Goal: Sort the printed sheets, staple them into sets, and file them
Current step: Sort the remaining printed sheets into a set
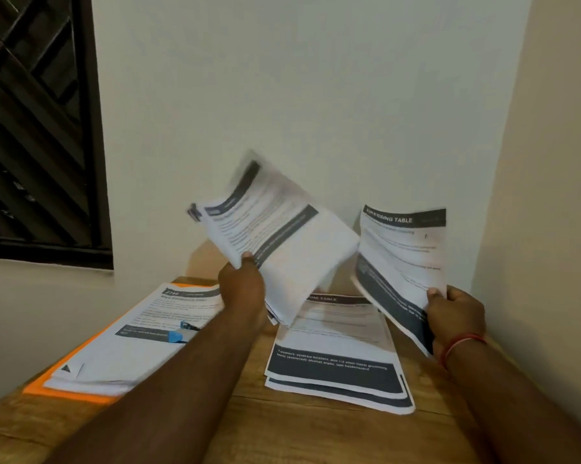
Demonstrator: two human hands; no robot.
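Sheets [275,239], white with dark header bands, look motion-blurred.

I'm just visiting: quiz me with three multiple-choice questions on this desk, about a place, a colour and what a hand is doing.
1. Where does the blue stapler lie? A) on the left pile of sheets B) on bare wood C) in a hand
2. What colour is the folder under that pile? A) green B) orange C) black
3. What is the right hand doing? A) resting flat B) pinching a sheet headed DRESSING TABLE C) pointing
Answers: 1 A, it lies on the top page; 2 B, an orange edge shows beneath; 3 B, its thumb clamps the raised sheet.
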